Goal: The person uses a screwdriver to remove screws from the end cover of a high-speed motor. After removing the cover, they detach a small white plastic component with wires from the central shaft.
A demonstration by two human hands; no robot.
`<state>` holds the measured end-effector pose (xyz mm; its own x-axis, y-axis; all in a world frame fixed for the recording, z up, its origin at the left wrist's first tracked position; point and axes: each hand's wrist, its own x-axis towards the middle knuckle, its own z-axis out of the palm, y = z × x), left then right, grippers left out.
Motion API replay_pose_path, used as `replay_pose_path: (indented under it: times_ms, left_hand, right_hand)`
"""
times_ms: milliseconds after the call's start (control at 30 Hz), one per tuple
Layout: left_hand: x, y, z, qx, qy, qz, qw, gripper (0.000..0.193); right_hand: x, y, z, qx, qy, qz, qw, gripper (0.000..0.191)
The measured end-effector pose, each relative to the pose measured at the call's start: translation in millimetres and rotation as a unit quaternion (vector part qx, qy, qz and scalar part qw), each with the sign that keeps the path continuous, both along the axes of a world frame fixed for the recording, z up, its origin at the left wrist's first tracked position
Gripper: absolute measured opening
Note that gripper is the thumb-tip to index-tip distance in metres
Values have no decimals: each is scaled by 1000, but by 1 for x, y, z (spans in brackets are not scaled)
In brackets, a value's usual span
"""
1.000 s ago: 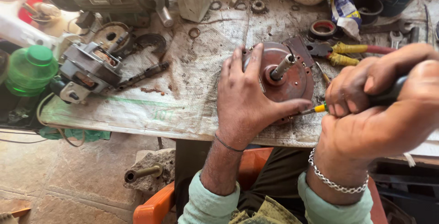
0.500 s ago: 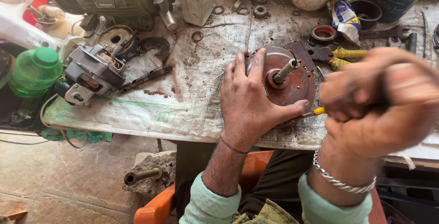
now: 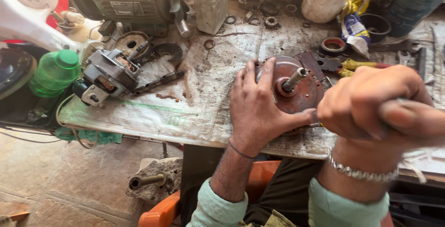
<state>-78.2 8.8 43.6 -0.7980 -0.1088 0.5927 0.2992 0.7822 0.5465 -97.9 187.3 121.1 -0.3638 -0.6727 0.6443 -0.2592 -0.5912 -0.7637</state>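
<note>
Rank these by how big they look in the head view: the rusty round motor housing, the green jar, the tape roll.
1. Motor housing, partly covered by the left hand.
2. Green jar, clearly smaller, though its lower edge is partly hidden.
3. Tape roll, smallest; it lies farther from the camera, so it may look a little undersized.

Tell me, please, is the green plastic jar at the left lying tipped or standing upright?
Upright: the green plastic jar stands at the workbench's left end, with its green screw lid on top.
</note>
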Motion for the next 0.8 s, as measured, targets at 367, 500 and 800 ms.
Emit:
replay_pose_path:
  times_ms: [367, 500, 800]
  left_hand:
    - [2, -3, 2, -8, -7, -2, 1000, 124]
    - [13, -3, 6, -20, -28, -2, 999, 126]
    - [54, -38, 9, -64, -101, -54, 991, 117]
  right_hand:
    - [38, -29, -40, -131, 102, -561, 811, 35]
    - [38, -13, -23, -53, 157, -542, 824, 21]
    - [40, 18, 6, 203, 213, -562, 773, 52]
